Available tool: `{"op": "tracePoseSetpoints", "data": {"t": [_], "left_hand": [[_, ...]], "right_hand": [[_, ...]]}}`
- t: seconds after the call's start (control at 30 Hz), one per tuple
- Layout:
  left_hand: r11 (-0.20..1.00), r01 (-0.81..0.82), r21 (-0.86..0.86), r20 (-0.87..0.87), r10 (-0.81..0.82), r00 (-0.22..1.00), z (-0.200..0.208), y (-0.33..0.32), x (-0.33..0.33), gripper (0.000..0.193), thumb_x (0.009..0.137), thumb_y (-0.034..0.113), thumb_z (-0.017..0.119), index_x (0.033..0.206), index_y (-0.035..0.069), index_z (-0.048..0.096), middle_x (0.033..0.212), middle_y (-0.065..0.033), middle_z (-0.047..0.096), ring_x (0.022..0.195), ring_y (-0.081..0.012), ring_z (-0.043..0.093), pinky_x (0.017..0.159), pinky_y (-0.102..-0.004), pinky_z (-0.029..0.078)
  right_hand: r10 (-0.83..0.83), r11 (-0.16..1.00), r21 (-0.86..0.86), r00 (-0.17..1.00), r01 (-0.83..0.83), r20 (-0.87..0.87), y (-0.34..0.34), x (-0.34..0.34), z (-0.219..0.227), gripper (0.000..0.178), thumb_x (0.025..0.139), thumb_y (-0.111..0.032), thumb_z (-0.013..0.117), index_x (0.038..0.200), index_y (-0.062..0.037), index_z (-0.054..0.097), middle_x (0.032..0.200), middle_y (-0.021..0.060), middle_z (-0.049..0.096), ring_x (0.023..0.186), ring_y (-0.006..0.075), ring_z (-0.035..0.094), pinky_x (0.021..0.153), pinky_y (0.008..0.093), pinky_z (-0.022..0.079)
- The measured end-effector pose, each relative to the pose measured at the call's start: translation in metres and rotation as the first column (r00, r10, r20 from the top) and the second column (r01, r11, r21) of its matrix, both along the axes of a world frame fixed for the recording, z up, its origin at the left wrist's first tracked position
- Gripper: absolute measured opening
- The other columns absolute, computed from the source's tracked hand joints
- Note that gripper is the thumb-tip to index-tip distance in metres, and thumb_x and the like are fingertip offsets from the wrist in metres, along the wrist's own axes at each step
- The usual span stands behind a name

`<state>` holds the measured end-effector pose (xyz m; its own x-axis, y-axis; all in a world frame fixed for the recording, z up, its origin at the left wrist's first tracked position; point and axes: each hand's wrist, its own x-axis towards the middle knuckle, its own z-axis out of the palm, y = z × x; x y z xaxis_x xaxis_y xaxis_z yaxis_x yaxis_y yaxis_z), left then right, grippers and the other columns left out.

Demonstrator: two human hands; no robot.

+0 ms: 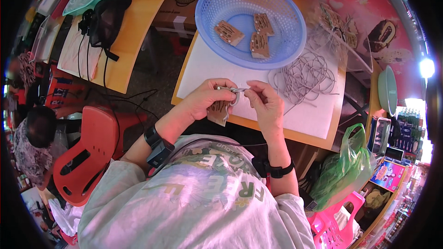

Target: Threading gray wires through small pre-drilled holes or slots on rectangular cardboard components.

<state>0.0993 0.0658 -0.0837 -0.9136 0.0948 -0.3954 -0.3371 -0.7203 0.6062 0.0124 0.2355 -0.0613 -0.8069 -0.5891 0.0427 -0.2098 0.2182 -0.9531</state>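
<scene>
My left hand [206, 97] holds a small brown circuit board [218, 111] at the near edge of the table. A thin grey wire loop [237, 93] runs between both hands. My right hand [266, 103] pinches the end of that wire next to the left fingers. Just beyond my hands lies a white sheet [212, 71]. A loose pile of grey wires [308, 74] rests on it to the right. Behind sits a blue plastic basket [286, 41] holding three brown circuit boards [251, 34].
A clear bag of more boards [339, 27] lies at the right rear. A green bowl [387, 90] and a green plastic bag [344, 170] are on the right. A red chair [87, 157] and a seated person [30, 143] are on the left, beside another wooden table [134, 23].
</scene>
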Motion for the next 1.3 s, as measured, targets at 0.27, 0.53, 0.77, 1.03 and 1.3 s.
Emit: {"op": "tracePoseSetpoints", "data": {"t": [0.27, 0.53, 0.77, 1.03, 1.3], "left_hand": [[0.979, -0.16, -0.125, -0.037, 0.156, 0.987, -0.005, 0.02, -0.007, 0.015, 0.085, 0.005, 0.065, 0.1, 0.003, 0.061, 0.085, -0.0051, 0.064, 0.069, -0.0142, 0.064, 0.064, -0.0275, 0.053], [0.941, -0.185, -0.283, -0.056, 0.176, 0.983, -0.008, 0.022, -0.003, 0.016, 0.088, 0.007, 0.064, 0.103, 0.002, 0.062, 0.088, -0.0058, 0.065, 0.074, -0.0126, 0.064, 0.065, -0.0281, 0.054], [0.994, -0.073, 0.075, 0.16, 0.061, 0.985, -0.011, 0.017, -0.006, 0.02, 0.086, 0.016, 0.067, 0.103, 0.006, 0.063, 0.086, -0.0048, 0.065, 0.078, -0.0151, 0.065, 0.064, -0.0299, 0.053], [0.932, -0.042, 0.361, 0.266, -0.059, 0.962, -0.003, 0.017, 0.0, 0.024, 0.089, 0.027, 0.064, 0.103, 0.008, 0.061, 0.09, -0.0045, 0.066, 0.081, -0.0194, 0.066, 0.069, -0.0362, 0.056], [0.996, -0.034, -0.082, 0.118, 0.043, 0.992, 0.01, 0.018, -0.003, 0.024, 0.089, 0.015, 0.063, 0.111, 0.004, 0.064, 0.086, -0.004, 0.065, 0.079, -0.0148, 0.064, 0.067, -0.0307, 0.053]], "right_hand": [[-0.064, 0.998, -0.014, 0.997, 0.063, -0.052, 0.001, 0.012, -0.016, 0.012, 0.082, -0.001, 0.069, 0.092, 0.0012, 0.064, 0.087, 0.009, 0.066, 0.074, 0.0132, 0.064, 0.068, 0.0248, 0.051], [-0.041, 0.999, 0.027, 0.998, 0.042, -0.038, 0.001, 0.011, -0.016, 0.013, 0.082, -0.003, 0.068, 0.094, 0.0014, 0.066, 0.093, 0.011, 0.067, 0.08, 0.018, 0.066, 0.074, 0.029, 0.052], [-0.023, 0.999, 0.039, 0.982, 0.031, -0.187, 0.002, -0.002, -0.021, 0.013, 0.081, -0.005, 0.068, 0.093, -0.0016, 0.067, 0.098, 0.009, 0.067, 0.093, 0.0228, 0.063, 0.085, 0.0323, 0.047], [-0.072, 0.997, -0.04, 0.997, 0.072, 0.015, 0.0, 0.009, -0.01, 0.016, 0.077, -0.006, 0.072, 0.093, -0.0059, 0.069, 0.089, 0.0056, 0.065, 0.077, 0.0182, 0.059, 0.077, 0.0308, 0.043], [-0.09, 0.993, 0.019, 0.866, 0.114, -0.492, 0.002, 0.008, -0.016, 0.012, 0.075, -0.002, 0.074, 0.085, -0.0025, 0.068, 0.079, 0.0056, 0.065, 0.066, 0.0167, 0.056, 0.071, 0.0279, 0.045]]}}
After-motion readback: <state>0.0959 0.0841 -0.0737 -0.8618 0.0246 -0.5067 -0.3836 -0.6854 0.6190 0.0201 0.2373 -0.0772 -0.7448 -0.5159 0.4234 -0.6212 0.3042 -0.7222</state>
